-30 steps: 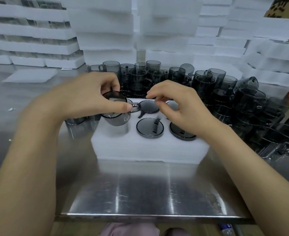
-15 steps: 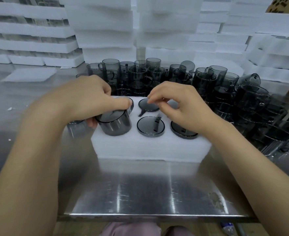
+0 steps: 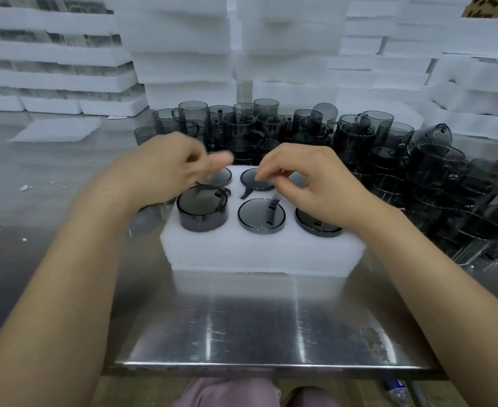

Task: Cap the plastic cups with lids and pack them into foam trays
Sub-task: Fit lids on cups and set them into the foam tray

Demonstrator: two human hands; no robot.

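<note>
A second ago the left hand (image 3: 177,164) was carrying a capped cup (image 3: 202,208) to the foam tray (image 3: 256,251). Now that cup stands in the pocket just under the left fingertips, on the wrist side. The hand has let go and is lifting off, blurred, its fingers loosely curled round nothing. The cup sits proud of the foam (higher than the seated cup (image 3: 261,216) next to it), so I judge it still needs pressing down. The right hand (image 3: 312,186) has hardly moved: thumb and forefinger are drawn close together right over the back-middle lid (image 3: 255,180), but I cannot tell whether they pinch it. Beyond both sets of fingertips waits the heap of loose cups (image 3: 359,142). The front row now looks full, so this tray seems nearly packed.
</note>
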